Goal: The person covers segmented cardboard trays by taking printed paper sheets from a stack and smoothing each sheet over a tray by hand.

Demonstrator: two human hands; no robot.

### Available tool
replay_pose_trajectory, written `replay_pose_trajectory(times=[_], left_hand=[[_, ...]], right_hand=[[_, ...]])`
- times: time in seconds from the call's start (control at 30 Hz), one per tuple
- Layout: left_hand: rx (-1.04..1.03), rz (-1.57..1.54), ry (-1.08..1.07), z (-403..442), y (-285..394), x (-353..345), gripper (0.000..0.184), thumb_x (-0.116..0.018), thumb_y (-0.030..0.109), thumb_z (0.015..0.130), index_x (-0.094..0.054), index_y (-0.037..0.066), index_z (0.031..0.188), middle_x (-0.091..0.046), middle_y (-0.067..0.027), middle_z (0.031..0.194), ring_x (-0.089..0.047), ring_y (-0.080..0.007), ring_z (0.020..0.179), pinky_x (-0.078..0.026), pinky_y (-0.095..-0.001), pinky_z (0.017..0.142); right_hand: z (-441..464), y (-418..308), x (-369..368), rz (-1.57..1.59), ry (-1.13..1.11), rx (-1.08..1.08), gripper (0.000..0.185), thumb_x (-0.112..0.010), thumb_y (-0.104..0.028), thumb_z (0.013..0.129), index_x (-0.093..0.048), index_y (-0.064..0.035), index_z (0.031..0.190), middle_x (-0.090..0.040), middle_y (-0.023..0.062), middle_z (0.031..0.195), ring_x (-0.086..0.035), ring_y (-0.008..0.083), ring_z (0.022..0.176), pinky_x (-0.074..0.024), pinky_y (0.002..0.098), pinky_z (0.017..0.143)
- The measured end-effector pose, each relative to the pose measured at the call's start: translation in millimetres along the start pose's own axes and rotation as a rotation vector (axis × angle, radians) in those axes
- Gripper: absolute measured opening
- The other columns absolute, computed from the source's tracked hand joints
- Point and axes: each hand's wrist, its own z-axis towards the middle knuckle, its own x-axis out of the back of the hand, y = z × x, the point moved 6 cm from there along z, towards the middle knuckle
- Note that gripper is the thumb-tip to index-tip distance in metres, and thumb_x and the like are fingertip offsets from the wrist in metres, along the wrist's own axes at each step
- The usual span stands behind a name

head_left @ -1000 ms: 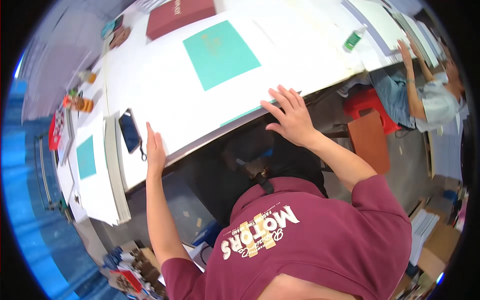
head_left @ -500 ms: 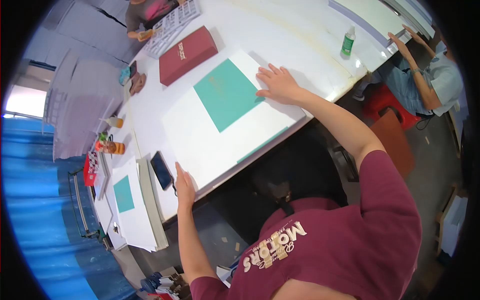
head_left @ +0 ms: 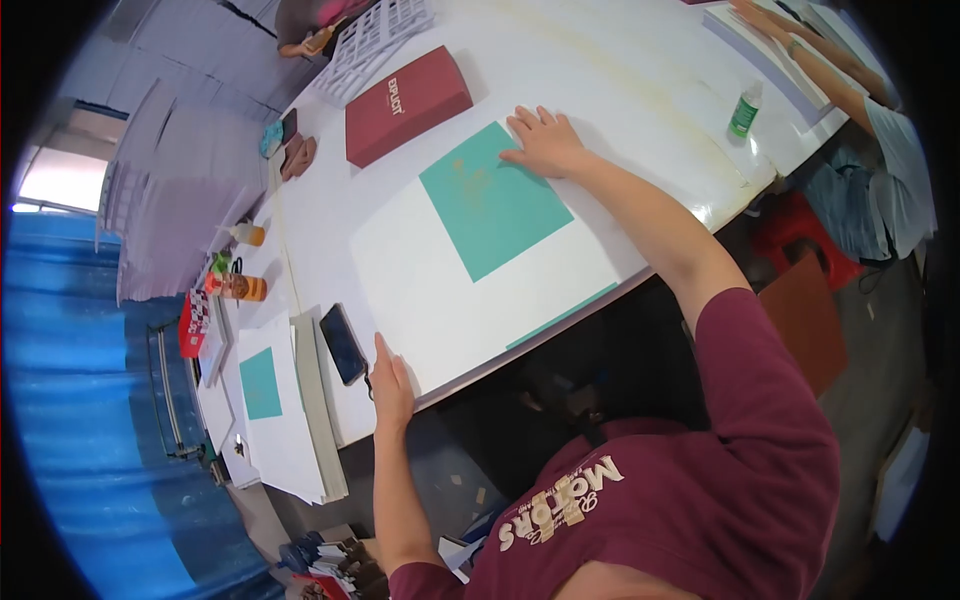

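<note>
A large white sheet with a teal rectangle printed on it lies on a flat stack at the table's front edge. A teal strip shows along its near edge. My right hand rests palm down at the sheet's far side, fingers spread, with the thumb over a corner of the teal rectangle. My left hand lies against the sheet's near left edge with its fingers stretched out. Just left of it is a dark phone. Neither hand grips anything.
A maroon box sits beyond the sheet, a green-labelled bottle to the right. Another paper stack lies at left, near an orange bottle. Other people work at the far side and at right, by a red stool.
The camera view has shifted. My right hand has slid over the sheet towards the far corner of the teal rectangle. My left hand stays at the sheet's edge. The person at right has moved their hands.
</note>
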Motion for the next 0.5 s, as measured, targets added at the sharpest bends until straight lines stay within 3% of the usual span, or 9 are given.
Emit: replay_pose_trajectory(times=[0.27, 0.37, 0.5], left_hand=[[0.044, 0.007, -0.032, 1, 1, 5, 0.058, -0.047, 0.020, 0.098, -0.029, -0.011, 0.143, -0.056, -0.0349, 0.121, -0.055, -0.0498, 0.109, -0.043, -0.0518, 0.093], [0.061, -0.021, -0.040, 4, 3, 8, 0.061, -0.051, 0.022, 0.096, -0.029, -0.010, 0.143, -0.056, -0.0342, 0.122, -0.055, -0.0494, 0.109, -0.042, -0.0519, 0.094], [0.088, 0.056, -0.023, 1, -7, 4, 0.064, -0.055, 0.025, 0.095, -0.030, -0.009, 0.144, -0.055, -0.0318, 0.124, -0.054, -0.0461, 0.113, -0.043, -0.0504, 0.095]], right_hand=[[4, -11, 13, -0.085, -0.060, 0.007, 0.072, -0.040, -0.060, 0.096, -0.036, -0.0091, 0.147, -0.030, 0.0236, 0.153, -0.028, 0.0377, 0.143, -0.0235, 0.0524, 0.114], [13, -21, 9, -0.159, -0.045, -0.020, 0.074, -0.041, -0.061, 0.095, -0.040, -0.0039, 0.143, -0.026, 0.0241, 0.155, -0.023, 0.0417, 0.144, -0.0177, 0.0560, 0.115], [27, -63, -20, -0.251, -0.020, 0.032, 0.077, -0.039, -0.060, 0.096, -0.033, -0.0023, 0.148, -0.023, 0.0228, 0.157, -0.016, 0.0411, 0.147, -0.0128, 0.0578, 0.116]])
